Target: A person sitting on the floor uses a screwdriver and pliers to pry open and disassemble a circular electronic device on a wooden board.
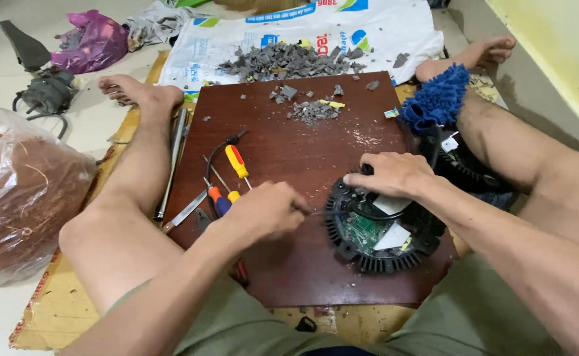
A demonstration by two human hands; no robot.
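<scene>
A round black finned housing [376,232] with a green circuit board inside lies on the dark red-brown board [289,132] between my legs. My right hand [391,173] rests on its upper rim, fingers curled over it. My left hand [266,209] is closed on a thin metal tool whose tip points at the housing's left edge. Just left of that hand lie a yellow-and-red screwdriver [236,161], another screwdriver with an orange and blue handle [218,200], and a flat metal blade [185,211].
Grey broken fragments [289,60] pile at the board's far edge and on a white sack [382,29]. A clear bag of copper wire [22,191] sits at the left. A blue fluffy cloth [438,99] lies by my right leg. A long metal rod [174,158] runs along my left leg.
</scene>
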